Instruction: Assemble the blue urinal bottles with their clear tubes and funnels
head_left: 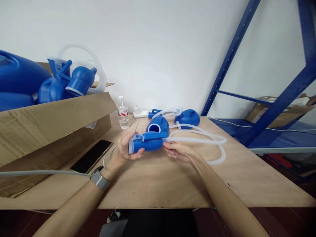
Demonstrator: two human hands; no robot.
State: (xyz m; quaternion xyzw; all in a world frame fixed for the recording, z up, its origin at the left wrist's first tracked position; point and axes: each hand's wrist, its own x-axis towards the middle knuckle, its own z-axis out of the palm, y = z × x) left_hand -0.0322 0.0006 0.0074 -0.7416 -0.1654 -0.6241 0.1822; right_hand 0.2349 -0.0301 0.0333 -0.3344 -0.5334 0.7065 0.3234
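Note:
My left hand (125,146) is wrapped around the wide, translucent-rimmed end of a blue plastic urinal head (150,144), held sideways above the table. A blue lid handle runs along its top. At its narrow right end, my right hand (176,149) pinches the clear soft tube (197,140) where it meets the spout. From there the tube loops to the right over the tabletop. Just behind the urinal head sits a blue bottle (163,123) with a round white-rimmed mouth. Another blue bottle (191,117) lies further back, with tubing beside it.
A cardboard box (56,113) full of blue urinal parts stands at left. Near it lie a phone (92,156) and a water bottle (123,113). A power strip (142,114) sits by the wall. A white cable crosses my left wrist. Blue shelving (232,128) stands at right.

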